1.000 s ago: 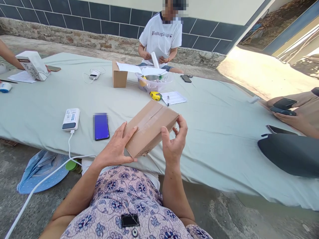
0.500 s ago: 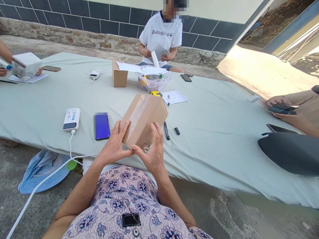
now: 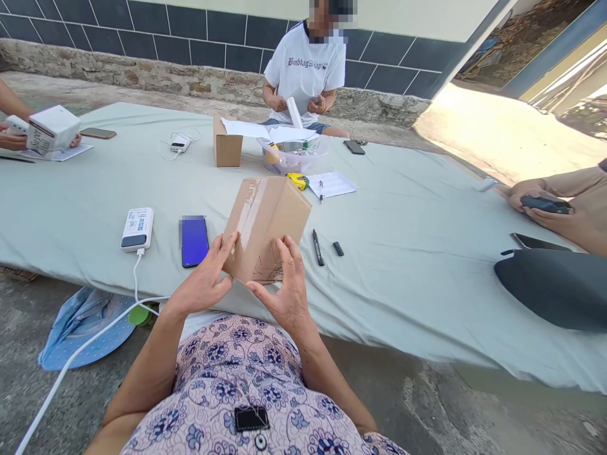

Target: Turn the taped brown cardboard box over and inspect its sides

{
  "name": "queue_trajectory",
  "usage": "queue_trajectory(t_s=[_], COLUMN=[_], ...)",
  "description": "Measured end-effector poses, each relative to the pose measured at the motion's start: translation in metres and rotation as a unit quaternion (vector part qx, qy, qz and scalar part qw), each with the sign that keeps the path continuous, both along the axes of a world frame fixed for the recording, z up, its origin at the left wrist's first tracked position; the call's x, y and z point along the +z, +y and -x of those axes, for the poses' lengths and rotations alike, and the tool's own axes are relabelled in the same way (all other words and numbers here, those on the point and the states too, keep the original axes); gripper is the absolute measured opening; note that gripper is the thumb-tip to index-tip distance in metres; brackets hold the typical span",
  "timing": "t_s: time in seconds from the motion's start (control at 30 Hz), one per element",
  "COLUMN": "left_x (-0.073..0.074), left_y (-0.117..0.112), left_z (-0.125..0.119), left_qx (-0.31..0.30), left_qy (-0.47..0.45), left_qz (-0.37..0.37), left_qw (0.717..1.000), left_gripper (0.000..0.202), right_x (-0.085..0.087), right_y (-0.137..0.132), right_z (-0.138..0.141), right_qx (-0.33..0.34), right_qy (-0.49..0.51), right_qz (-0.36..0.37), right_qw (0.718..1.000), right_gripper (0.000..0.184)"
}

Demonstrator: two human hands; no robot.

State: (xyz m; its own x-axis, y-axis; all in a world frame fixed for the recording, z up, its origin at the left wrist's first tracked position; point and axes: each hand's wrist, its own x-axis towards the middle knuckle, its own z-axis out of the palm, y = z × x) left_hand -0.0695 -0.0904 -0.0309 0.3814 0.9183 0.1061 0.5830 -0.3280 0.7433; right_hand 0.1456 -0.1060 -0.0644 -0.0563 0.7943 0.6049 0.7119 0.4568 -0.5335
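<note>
Both hands clamp the cardboard box at its near end: left hand on the left face, right hand on the lower right, equally close. Its long axis tilts up and away over the mat's near edge; marker just right.

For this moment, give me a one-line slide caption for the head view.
Both hands, left hand and right hand, hold a taped cardboard box tilted above a cloth-covered table, beside a phone and marker.

Bright daylight, glare at upper right, sharp focus, wide-angle edge bending.
</note>
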Motion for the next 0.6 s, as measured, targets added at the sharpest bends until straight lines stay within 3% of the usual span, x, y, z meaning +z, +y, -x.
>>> queue_trajectory(t_s=[0.23,0.37,0.5,0.6], left_x=[0.011,0.012,0.015,0.018], left_y=[-0.002,-0.004,-0.006,-0.007], left_z=[0.004,-0.015,-0.032,-0.036], left_qx=[0.012,0.072,0.143,0.163], left_qy=[-0.05,-0.071,-0.084,-0.093], left_qz=[0.034,0.008,0.013,0.019], left_qw=[0.998,0.995,0.986,0.982], left_gripper=[0.08,0.089,0.085,0.082], right_x=[0.001,0.001,0.001,0.0], right_y=[-0.002,-0.001,0.0,0.0], right_z=[0.001,0.0,0.0,0.0], right_qx=[0.007,0.004,0.01,0.016], right_qy=[-0.002,-0.002,-0.011,-0.017], right_qz=[0.008,0.002,-0.006,-0.007], right_qw=[1.0,1.0,1.0,1.0], right_gripper=[0.087,0.082,0.081,0.083])
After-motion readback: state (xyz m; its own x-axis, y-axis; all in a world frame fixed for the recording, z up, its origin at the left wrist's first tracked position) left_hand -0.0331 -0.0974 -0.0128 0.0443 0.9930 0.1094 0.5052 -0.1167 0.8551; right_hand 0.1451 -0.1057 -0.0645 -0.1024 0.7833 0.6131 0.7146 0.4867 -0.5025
